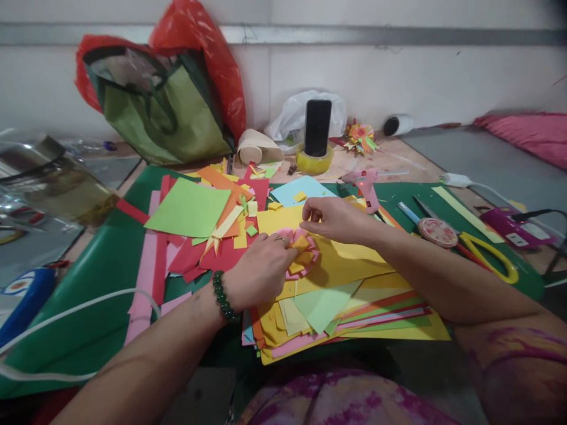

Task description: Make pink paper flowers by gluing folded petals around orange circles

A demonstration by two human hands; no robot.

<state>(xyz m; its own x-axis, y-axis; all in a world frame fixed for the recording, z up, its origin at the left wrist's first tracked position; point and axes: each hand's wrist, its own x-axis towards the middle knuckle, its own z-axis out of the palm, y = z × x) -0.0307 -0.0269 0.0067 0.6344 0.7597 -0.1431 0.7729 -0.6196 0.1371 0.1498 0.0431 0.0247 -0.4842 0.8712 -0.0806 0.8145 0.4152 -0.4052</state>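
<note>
A round paper flower with pink outer folds and yellow-orange inner folds lies on a stack of coloured paper, a yellow sheet on top. My left hand, with a green bead bracelet at the wrist, grips the flower's left side, fingers curled over it. Just above its upper edge is my right hand, fingers bent and pinched together. Whatever sits between those fingertips, if anything, is too small to make out. Small yellow and green paper scraps are scattered left of the flower.
A pink glue gun stands beyond my right forearm. Yellow-handled scissors, a cutter and a round tin lie at right. Behind are a phone on a tape roll and a green bag. A jar is at left.
</note>
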